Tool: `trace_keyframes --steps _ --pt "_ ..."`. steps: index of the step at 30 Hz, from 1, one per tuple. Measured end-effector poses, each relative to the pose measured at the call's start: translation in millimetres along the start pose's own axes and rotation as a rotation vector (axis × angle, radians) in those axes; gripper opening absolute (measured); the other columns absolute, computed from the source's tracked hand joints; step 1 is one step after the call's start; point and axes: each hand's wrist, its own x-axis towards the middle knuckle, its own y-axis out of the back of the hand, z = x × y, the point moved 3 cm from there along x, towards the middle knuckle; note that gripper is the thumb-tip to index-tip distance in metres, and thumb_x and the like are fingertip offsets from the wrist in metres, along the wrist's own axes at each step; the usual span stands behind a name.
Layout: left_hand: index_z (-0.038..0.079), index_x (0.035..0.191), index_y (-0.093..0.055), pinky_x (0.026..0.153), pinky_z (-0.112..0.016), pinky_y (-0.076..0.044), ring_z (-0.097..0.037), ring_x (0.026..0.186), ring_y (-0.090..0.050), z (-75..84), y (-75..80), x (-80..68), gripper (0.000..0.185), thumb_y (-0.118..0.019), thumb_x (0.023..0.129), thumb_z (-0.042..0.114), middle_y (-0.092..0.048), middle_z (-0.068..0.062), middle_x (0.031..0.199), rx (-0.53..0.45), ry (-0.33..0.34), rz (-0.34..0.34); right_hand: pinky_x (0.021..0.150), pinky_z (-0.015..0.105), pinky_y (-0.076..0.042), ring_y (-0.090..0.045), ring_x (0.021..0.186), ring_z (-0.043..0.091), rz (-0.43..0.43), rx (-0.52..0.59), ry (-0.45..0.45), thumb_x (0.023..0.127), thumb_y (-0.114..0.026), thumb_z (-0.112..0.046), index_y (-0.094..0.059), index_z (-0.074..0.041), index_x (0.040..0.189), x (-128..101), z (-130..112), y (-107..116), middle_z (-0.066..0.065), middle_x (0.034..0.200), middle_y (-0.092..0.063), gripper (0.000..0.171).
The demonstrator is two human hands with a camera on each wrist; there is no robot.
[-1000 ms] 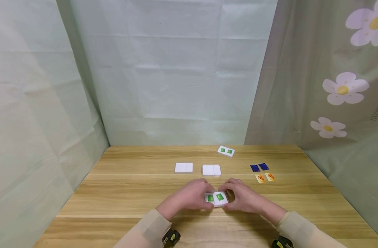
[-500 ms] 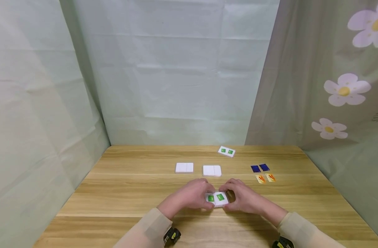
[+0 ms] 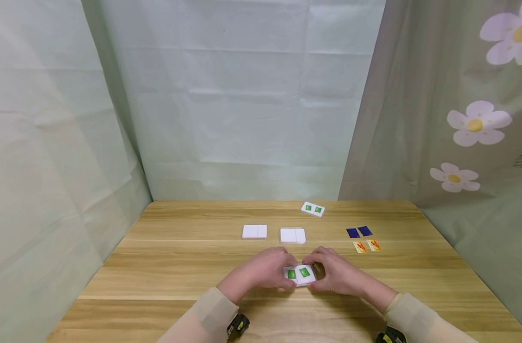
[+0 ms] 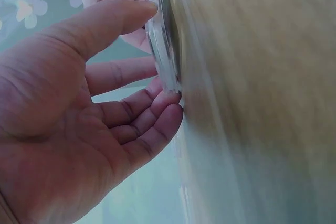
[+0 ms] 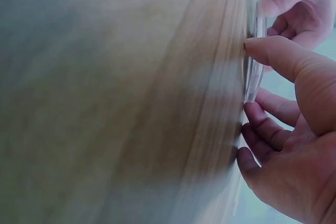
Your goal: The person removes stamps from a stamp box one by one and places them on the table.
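A flat, clear plastic case (image 3: 303, 280) with a white inside and two green squares lies low over the table in front of me. My left hand (image 3: 267, 269) pinches its left end, thumb on the near edge and fingers on the far one. On the other end, my right hand (image 3: 335, 272) holds it the same way. In the left wrist view the case (image 4: 165, 51) appears edge-on, as a thin layered slab close to the tabletop. The right wrist view also shows the case's edge (image 5: 254, 85), with both thumbs along it.
Beyond the hands lie two similar cases with plain white insides, a left one (image 3: 254, 232) and a right one (image 3: 293, 235). Farther back is another case with green squares (image 3: 312, 209). To the right sit two dark blue squares (image 3: 358, 232) and two orange-and-yellow squares (image 3: 373, 245).
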Motion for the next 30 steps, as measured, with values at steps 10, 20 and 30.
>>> trace_keyframes --steps 10,20,30 --pt "0.014 0.121 -0.082 0.075 -0.021 -0.049 -0.002 0.084 -0.055 -2.0 -2.3 1.2 0.043 -0.098 0.084 0.028 -0.067 0.012 0.097 -0.008 -0.015 0.017 0.102 0.05 -0.049 -0.055 0.116 0.021 -0.005 0.004 0.01 0.087 -0.096 -0.029 -0.075 -0.017 0.133 -0.7 0.2 -0.2 -0.002 0.127 -0.062 0.052" --pt "0.013 0.12 -0.082 0.074 -0.02 -0.048 -0.002 0.083 -0.055 -4.0 -1.3 2.5 0.041 -0.096 0.084 0.028 -0.066 0.012 0.095 -0.013 -0.031 0.014 0.104 0.053 -0.049 -0.055 0.118 0.022 -0.002 0.013 -0.006 0.087 -0.096 -0.028 -0.074 -0.014 0.136 0.3 1.5 0.1 -0.001 0.129 -0.063 0.055" --pt "0.015 0.119 -0.082 0.075 -0.022 -0.049 -0.003 0.084 -0.056 -2.2 0.7 1.6 0.039 -0.095 0.085 0.028 -0.067 0.012 0.096 -0.013 -0.022 0.012 0.106 0.055 -0.048 -0.056 0.12 0.022 -0.006 0.028 -0.018 0.087 -0.096 -0.029 -0.073 -0.012 0.139 0.5 1.3 0.3 0.0 0.131 -0.063 0.059"
